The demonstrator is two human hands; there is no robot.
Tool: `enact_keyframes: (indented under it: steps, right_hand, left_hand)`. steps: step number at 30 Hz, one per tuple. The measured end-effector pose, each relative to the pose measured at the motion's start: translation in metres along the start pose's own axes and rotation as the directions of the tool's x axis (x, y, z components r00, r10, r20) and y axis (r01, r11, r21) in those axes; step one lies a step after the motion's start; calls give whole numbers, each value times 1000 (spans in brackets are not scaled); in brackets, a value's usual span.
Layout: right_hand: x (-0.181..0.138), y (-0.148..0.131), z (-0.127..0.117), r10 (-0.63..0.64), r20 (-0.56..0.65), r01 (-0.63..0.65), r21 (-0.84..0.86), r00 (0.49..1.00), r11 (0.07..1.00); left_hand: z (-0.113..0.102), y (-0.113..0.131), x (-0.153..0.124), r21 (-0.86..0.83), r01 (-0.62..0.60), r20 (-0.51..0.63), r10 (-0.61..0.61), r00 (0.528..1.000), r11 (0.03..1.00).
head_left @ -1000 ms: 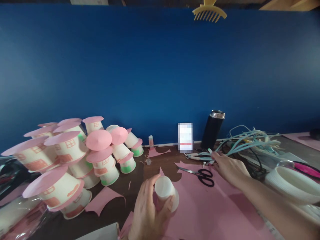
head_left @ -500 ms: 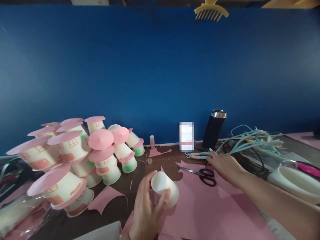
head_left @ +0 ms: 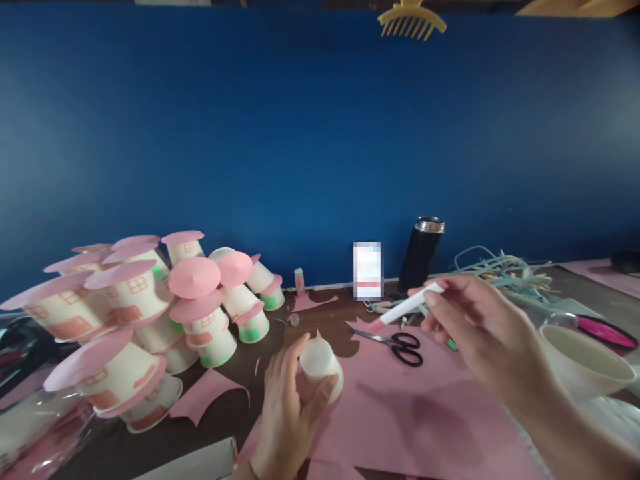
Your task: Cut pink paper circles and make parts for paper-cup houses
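Note:
A plain white paper cup [head_left: 320, 363] is gripped by my left hand [head_left: 293, 400], its fingers around the side and the cup tilted. My right hand [head_left: 465, 313] pinches a white marker [head_left: 407, 307] with a pink end pointing down to the left. A small green thing [head_left: 451, 345] shows below the right hand; I cannot make out what it is. Under both hands lies a large pink paper sheet [head_left: 400, 413]. On the sheet, below the marker, rest scissors [head_left: 400, 343] with black handles.
Stacked paper-cup houses [head_left: 195, 280] with pink roofs fill the left side. At the back stand a glue stick [head_left: 299, 281], a blurred screen [head_left: 367, 271] and a black flask [head_left: 423, 253]. Cables [head_left: 505, 273] and a bowl-like white container [head_left: 585, 357] are on the right.
My right hand has come back from beside the cables and lifted up a marker. The cup in my left hand has turned slightly more upright.

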State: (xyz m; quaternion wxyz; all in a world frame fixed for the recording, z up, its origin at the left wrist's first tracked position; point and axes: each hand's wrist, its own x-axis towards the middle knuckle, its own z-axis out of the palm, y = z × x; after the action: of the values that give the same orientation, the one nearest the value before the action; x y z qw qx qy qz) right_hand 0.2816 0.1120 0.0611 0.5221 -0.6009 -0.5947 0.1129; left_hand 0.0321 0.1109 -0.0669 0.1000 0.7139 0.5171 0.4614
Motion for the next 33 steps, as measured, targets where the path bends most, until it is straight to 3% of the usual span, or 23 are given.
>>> enact_keyframes:
  steps: [3, 9, 23, 25, 28, 30, 33]
  right_hand:
    - [-15, -11, 4, 54, 51, -63, 201, 997, 978]
    - [-25, -9, 16, 116, 64, -131, 336, 991, 933]
    - [-22, 19, 22, 224, 53, -223, 451, 973, 864]
    - [-22, 23, 24, 246, 69, -248, 489, 967, 836]
    - [-24, 25, 26, 273, 130, -298, 567, 953, 768]
    - [-28, 23, 29, 272, 201, -338, 597, 941, 728]
    - [-36, 16, 33, 232, 294, -368, 599, 927, 711]
  left_hand:
    - [0, 2, 0, 43, -32, 32, 30, 999, 999]
    - [1, 3, 0, -10, -22, 89, 23, 996, 1000]
    - [13, -2, 3, 5, 64, 150, -64, 987, 998]
    - [13, -3, 3, 23, 29, 124, -31, 992, 999]
    - [8, -1, 0, 47, -70, -11, 71, 997, 996]
    - [3, 6, -3, 10, -144, -76, 145, 987, 989]
    - [-4, 19, -10, -91, -268, -86, 261, 962, 959]
